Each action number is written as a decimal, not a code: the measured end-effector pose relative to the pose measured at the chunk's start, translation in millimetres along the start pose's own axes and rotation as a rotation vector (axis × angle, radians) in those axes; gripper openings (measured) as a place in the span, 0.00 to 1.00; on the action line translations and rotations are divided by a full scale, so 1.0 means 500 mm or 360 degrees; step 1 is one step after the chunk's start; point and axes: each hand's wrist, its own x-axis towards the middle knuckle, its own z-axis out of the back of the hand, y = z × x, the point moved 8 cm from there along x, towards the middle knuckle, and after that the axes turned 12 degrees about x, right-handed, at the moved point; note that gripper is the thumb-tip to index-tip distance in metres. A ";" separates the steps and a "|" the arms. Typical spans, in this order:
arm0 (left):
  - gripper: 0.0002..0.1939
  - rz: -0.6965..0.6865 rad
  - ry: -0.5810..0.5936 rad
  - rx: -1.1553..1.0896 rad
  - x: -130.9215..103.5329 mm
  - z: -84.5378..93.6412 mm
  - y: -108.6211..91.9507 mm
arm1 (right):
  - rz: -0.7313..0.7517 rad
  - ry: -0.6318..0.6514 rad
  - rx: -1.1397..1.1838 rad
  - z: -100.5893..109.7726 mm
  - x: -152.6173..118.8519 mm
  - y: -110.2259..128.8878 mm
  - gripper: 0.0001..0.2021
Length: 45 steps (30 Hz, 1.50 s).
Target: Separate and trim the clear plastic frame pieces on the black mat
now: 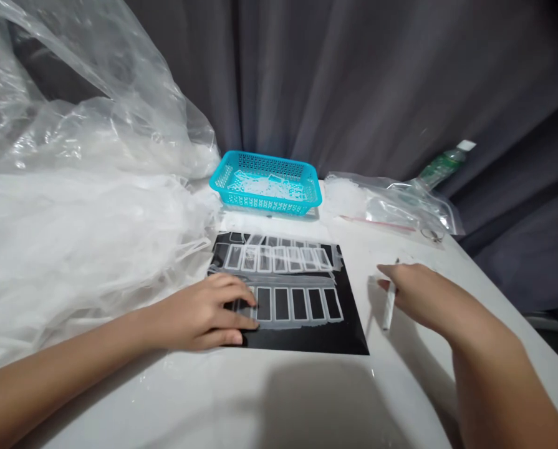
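Note:
A black sheet [353, 337] lies flat on the white table, carrying rows of thin, whitish see-through rectangular frames [273, 304]. My left hand [217, 312] rests on the left part of its front row, fingers spread and pressing lightly; the frames under the fingertips are partly hidden. To the right of the sheet, my right hand [412, 290] is closed around a slim white pen-shaped tool [389, 305], which points down toward the table. Its exact kind is too small to make out.
Behind the sheet stands a blue plastic basket [265, 201] holding clear pieces. A large pile of whitish film pieces [86, 249] with clear plastic covers the left side. At the back right are a clear plastic bag [386, 202], a green bottle [444, 167] and a grey curtain [353, 81].

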 end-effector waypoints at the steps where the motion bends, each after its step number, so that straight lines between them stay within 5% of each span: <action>1: 0.16 -0.0027 0.0001 0.0039 -0.004 -0.006 -0.002 | -0.0038 -0.0026 -0.0055 0.004 0.000 -0.005 0.12; 3: 0.20 -0.0052 -0.0004 0.0096 -0.006 -0.016 -0.005 | 0.0110 -0.0046 0.0103 0.001 0.004 0.042 0.18; 7: 0.24 -0.0042 -0.0032 0.0135 -0.003 -0.022 -0.004 | 0.0861 0.0269 0.0920 -0.037 0.005 0.242 0.22; 10: 0.24 -0.0036 -0.0040 0.0156 -0.006 -0.025 -0.003 | 0.0889 0.0653 0.1387 -0.097 0.018 0.313 0.18; 17: 0.26 -0.0039 0.0028 0.0170 -0.010 -0.037 -0.004 | 0.0492 0.1123 0.1995 -0.199 0.037 0.295 0.14; 24: 0.27 -0.0041 0.0075 0.0190 -0.012 -0.043 -0.002 | 0.0846 0.0900 0.1647 -0.168 0.032 0.309 0.06; 45: 0.25 0.0008 -0.0019 0.0103 -0.009 -0.029 -0.002 | 0.0900 0.0706 0.1440 -0.147 0.012 0.324 0.06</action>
